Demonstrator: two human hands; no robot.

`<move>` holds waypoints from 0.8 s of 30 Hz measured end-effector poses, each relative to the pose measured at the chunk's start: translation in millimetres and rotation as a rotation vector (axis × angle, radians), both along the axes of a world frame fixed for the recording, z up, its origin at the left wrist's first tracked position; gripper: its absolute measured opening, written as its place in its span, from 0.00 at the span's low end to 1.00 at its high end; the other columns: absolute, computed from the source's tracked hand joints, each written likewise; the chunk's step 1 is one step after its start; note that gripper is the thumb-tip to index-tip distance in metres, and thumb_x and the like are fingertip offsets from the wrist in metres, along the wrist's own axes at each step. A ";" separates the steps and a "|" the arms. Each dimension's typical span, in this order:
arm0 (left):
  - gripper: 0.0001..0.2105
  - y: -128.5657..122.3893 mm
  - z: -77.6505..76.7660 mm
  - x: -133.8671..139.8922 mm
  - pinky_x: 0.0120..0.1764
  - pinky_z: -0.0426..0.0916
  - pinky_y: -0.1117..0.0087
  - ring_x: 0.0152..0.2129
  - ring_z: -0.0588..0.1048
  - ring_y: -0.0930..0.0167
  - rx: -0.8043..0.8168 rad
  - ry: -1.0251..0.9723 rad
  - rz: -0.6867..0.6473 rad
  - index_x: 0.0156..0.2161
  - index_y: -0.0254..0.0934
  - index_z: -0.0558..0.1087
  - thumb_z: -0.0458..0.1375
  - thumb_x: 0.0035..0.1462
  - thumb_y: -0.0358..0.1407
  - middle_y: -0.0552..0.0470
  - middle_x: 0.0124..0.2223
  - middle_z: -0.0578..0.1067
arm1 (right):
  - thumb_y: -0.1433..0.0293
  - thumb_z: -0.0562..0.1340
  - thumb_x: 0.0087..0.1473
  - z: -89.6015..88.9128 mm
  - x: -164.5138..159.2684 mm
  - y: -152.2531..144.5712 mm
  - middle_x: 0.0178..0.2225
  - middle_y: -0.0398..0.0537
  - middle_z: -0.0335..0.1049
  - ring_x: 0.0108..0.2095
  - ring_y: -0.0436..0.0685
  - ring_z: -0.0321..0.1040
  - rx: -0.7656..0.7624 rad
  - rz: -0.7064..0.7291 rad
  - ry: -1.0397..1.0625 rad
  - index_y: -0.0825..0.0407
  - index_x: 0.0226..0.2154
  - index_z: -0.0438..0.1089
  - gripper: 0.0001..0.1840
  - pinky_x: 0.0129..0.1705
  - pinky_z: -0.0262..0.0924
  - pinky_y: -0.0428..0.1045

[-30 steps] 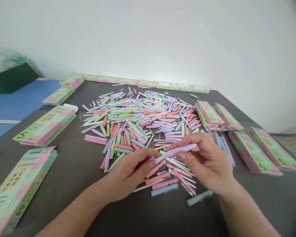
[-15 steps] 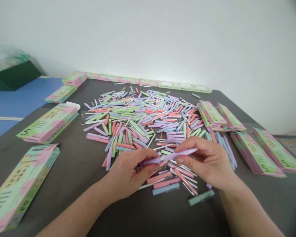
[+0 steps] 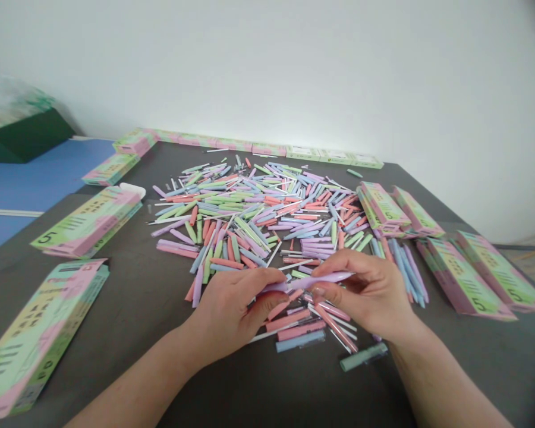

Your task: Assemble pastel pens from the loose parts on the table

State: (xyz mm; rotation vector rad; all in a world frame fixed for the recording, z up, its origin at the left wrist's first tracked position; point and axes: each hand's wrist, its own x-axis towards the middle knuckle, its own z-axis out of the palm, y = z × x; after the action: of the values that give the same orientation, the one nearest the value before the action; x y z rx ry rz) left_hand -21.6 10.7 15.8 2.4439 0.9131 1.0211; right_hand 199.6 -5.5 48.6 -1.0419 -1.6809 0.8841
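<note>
Between my two hands is a purple pen (image 3: 299, 283), held nearly level above the near side of the pile. My left hand (image 3: 241, 303) pinches its left part, mostly covered by the fingers. My right hand (image 3: 359, 291) grips the right part with thumb and fingers, and the pointed end sticks out past the fingertips. Below the hands lie loose pink pen parts (image 3: 301, 330), white refills, a blue pen cap (image 3: 300, 341) and a green pen cap (image 3: 364, 356) with a clear clip. Beyond them spreads a large heap of pastel pen parts (image 3: 258, 208).
Printed pastel boxes stand at the left (image 3: 44, 333), at the right (image 3: 468, 279) and in a row along the back edge (image 3: 232, 144) by the wall. A dark green bin (image 3: 27, 137) with plastic bags sits on a blue surface (image 3: 22, 184) at far left.
My right hand has moved slightly left toward my left hand. The two purple pen parts, with a pale joint showing between them before, now sit closer together.
</note>
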 end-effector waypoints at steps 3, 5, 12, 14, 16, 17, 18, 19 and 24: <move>0.07 -0.6 -2.1 -0.7 0.34 0.69 0.75 0.29 0.78 0.71 0.017 0.009 0.008 0.44 0.35 0.71 0.57 0.61 0.33 0.49 0.36 0.81 | 0.71 0.70 0.48 0.8 -0.8 -0.4 0.23 0.45 0.76 0.22 0.52 0.74 0.013 -0.003 -0.010 0.51 0.29 0.74 0.05 0.23 0.69 0.43; 0.07 -1.2 -3.3 -1.5 0.34 0.69 0.74 0.30 0.79 0.70 0.037 0.034 0.026 0.44 0.36 0.72 0.57 0.62 0.34 0.48 0.37 0.81 | 0.71 0.70 0.49 1.6 -1.7 -0.8 0.22 0.45 0.76 0.21 0.53 0.74 0.004 -0.007 -0.015 0.52 0.29 0.74 0.04 0.23 0.69 0.44; 0.06 -0.5 -3.6 -1.3 0.35 0.70 0.73 0.31 0.79 0.70 0.126 0.047 0.037 0.45 0.36 0.71 0.56 0.62 0.32 0.48 0.37 0.81 | 0.70 0.70 0.48 -2.9 -2.8 -1.1 0.22 0.46 0.77 0.22 0.54 0.74 0.032 -0.032 -0.047 0.53 0.29 0.75 0.05 0.23 0.69 0.45; 0.06 0.5 -3.0 -0.5 0.34 0.69 0.74 0.30 0.78 0.71 0.147 0.036 0.035 0.44 0.36 0.70 0.57 0.62 0.31 0.49 0.36 0.81 | 0.70 0.70 0.49 -5.1 -2.5 -0.9 0.22 0.47 0.77 0.23 0.54 0.74 0.028 -0.028 -0.048 0.53 0.29 0.75 0.04 0.23 0.69 0.45; 0.06 1.5 -2.4 -0.2 0.34 0.69 0.73 0.30 0.78 0.71 0.164 0.031 0.036 0.44 0.35 0.70 0.57 0.61 0.30 0.49 0.35 0.81 | 0.70 0.70 0.49 -5.7 -2.1 -0.6 0.23 0.47 0.77 0.23 0.54 0.74 0.033 -0.030 -0.051 0.52 0.30 0.75 0.04 0.23 0.68 0.45; 0.06 2.1 -2.2 -0.3 0.35 0.68 0.73 0.30 0.78 0.71 0.171 0.028 0.035 0.43 0.35 0.70 0.57 0.61 0.30 0.49 0.36 0.81 | 0.70 0.70 0.49 -5.2 -1.8 -0.4 0.23 0.47 0.77 0.24 0.53 0.74 0.039 -0.034 -0.056 0.52 0.30 0.75 0.04 0.23 0.68 0.45; 0.06 2.8 -2.0 -0.7 0.35 0.68 0.73 0.31 0.78 0.71 0.178 0.021 0.030 0.43 0.35 0.70 0.58 0.61 0.30 0.49 0.36 0.81 | 0.70 0.70 0.49 -4.5 -1.2 -0.1 0.24 0.46 0.77 0.24 0.53 0.74 0.042 -0.035 -0.058 0.52 0.29 0.75 0.05 0.24 0.67 0.45; 0.06 3.6 -2.0 -1.2 0.36 0.68 0.73 0.31 0.78 0.72 0.182 0.013 0.025 0.43 0.36 0.71 0.59 0.60 0.30 0.48 0.37 0.81 | 0.70 0.70 0.49 -3.4 -0.4 0.3 0.24 0.46 0.77 0.24 0.52 0.73 0.039 -0.035 -0.059 0.52 0.29 0.74 0.05 0.24 0.67 0.44; 0.08 7.9 -3.2 -4.5 0.37 0.69 0.73 0.33 0.79 0.71 0.167 -0.018 0.007 0.44 0.37 0.73 0.60 0.59 0.31 0.49 0.39 0.81 | 0.68 0.70 0.49 0.0 7.0 3.1 0.24 0.45 0.75 0.24 0.51 0.70 -0.042 0.005 -0.140 0.52 0.28 0.73 0.06 0.25 0.65 0.45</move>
State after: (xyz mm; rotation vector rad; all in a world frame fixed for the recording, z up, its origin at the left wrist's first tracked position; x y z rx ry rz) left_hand -26.1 18.5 12.6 2.5639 0.8620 1.1632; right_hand 206.6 -2.4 48.6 -1.1511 -1.7878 0.8694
